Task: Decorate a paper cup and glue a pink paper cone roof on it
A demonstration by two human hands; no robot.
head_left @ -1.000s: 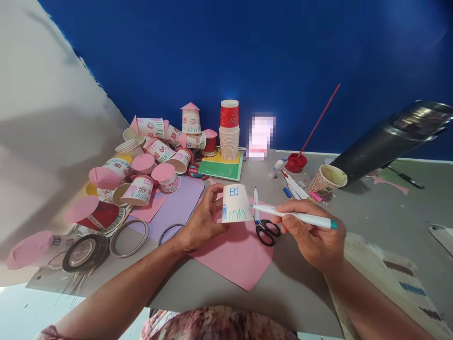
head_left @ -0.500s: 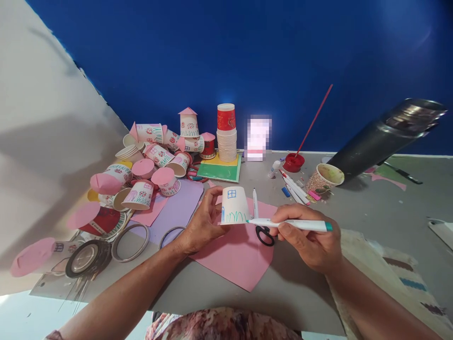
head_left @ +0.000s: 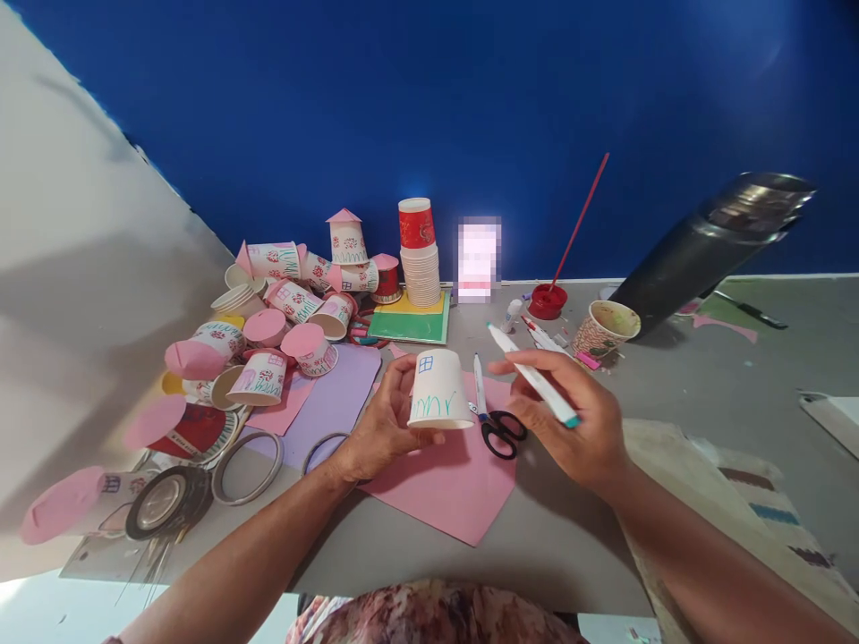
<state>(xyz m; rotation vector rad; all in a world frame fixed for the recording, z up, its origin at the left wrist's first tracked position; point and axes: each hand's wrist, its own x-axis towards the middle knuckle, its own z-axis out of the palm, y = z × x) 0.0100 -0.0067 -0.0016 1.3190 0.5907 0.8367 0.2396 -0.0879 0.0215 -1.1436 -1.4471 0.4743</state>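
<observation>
In my left hand [head_left: 379, 420] is a white paper cup [head_left: 439, 380], held upside down with its rim at the bottom. A blue window is drawn near its top, and green grass strokes run along the lower part. My right hand [head_left: 570, 416] grips a white marker [head_left: 533, 374] with green ends, tip pointing up and left, apart from the cup. Below both hands lies a sheet of pink paper [head_left: 443, 501]. Black-handled scissors [head_left: 502, 434] and another marker [head_left: 479, 385] rest between the cup and my right hand.
Decorated cups with pink paper tops [head_left: 265, 371] crowd the left side. Tape rolls [head_left: 247, 468] lie in front of them. A cup stack [head_left: 420, 268] stands at the back. On the right are a patterned cup [head_left: 608, 329], a dark flask [head_left: 704, 255] and a cloth [head_left: 671, 483].
My right hand has lifted the marker off the cup and tilted its tip upward. My left hand has turned the cup, so the window and green strokes sit further left on it.
</observation>
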